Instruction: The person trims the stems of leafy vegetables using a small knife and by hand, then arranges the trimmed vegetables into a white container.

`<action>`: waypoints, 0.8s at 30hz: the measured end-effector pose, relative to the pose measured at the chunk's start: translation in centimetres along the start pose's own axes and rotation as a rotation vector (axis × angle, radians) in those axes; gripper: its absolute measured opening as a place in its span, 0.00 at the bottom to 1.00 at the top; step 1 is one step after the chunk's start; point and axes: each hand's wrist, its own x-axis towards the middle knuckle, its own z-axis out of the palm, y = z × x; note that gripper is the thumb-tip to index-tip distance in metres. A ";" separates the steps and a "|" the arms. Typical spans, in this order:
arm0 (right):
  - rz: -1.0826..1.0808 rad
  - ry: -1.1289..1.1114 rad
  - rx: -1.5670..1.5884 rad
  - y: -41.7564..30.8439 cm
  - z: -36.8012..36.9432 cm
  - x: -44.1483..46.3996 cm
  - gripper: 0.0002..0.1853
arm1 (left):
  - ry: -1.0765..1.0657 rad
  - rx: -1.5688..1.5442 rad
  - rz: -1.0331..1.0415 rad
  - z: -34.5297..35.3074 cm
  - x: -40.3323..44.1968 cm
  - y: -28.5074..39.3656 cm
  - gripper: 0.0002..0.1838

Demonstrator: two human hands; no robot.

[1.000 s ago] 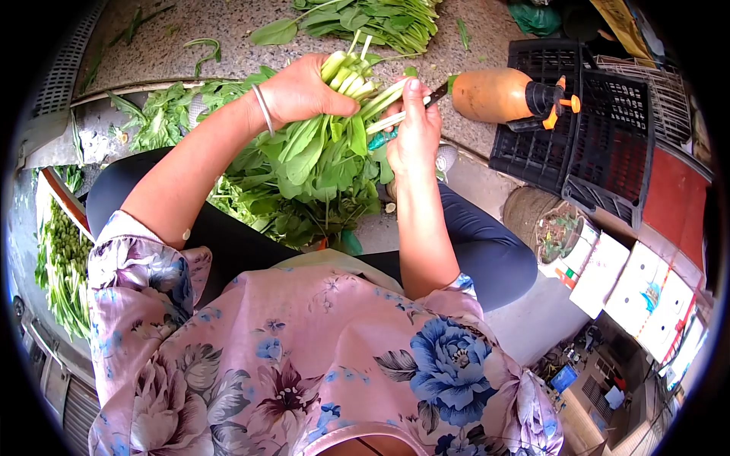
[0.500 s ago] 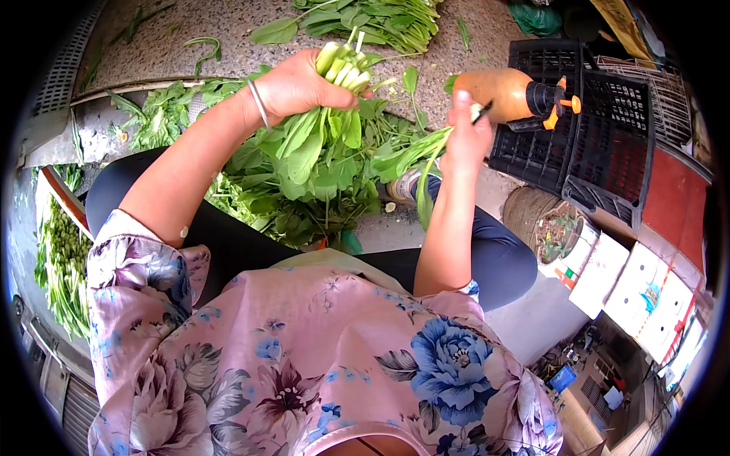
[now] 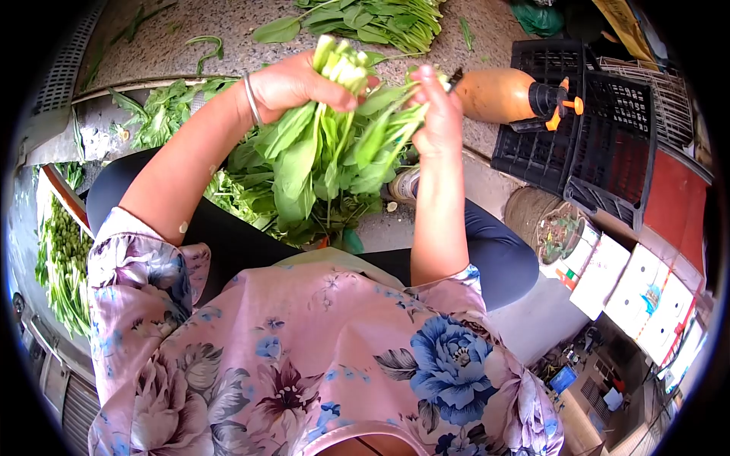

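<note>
My left hand (image 3: 293,85) is closed around a bunch of leafy greens (image 3: 295,171), cut pale stem ends pointing up and leaves hanging down. Close beside it on the right, my right hand (image 3: 441,118) grips a few more leafy stalks (image 3: 384,140), whose leaves meet the bunch. A small dark thing (image 3: 455,79) sticks out at the right fingers; its kind is too blurred to tell. Below both hands lies a heap of loose greens (image 3: 247,163), partly hidden by the bunch.
More greens (image 3: 380,21) lie stacked on the speckled stone slab (image 3: 251,34). An orange spray bottle (image 3: 494,95) lies right of my right hand, near black plastic crates (image 3: 536,156). Greens (image 3: 65,266) fill a container at the left. A potted plant (image 3: 559,234) stands at the right.
My right hand has moved left and slightly up with its stalks, closing the gap to the bunch. My left hand stays nearly in place, still holding the bunch.
</note>
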 end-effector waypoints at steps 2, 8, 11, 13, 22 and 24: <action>-0.023 0.033 0.112 -0.3 -1.8 0.2 0.10 | 0.085 -0.024 0.050 -0.7 -0.2 -0.1 0.26; -0.026 0.084 0.016 -0.2 -4.1 -0.1 0.10 | 0.169 -0.442 0.026 -2.2 -0.4 -0.4 0.14; -0.250 0.110 -0.718 1.0 -4.2 -0.3 0.11 | 0.173 -0.447 0.047 -2.4 -0.4 -0.6 0.14; -0.424 0.179 -1.041 1.4 -3.6 -0.5 0.12 | 0.172 -0.449 0.039 -2.3 -0.3 -0.5 0.14; -0.304 -0.204 -0.424 -0.1 3.3 -2.2 0.14 | 0.116 -0.086 -0.001 0.0 -0.1 -0.2 0.17; -0.320 -0.239 -0.265 0.9 4.5 -1.9 0.14 | 0.135 -0.116 -0.001 0.4 0.0 -0.3 0.17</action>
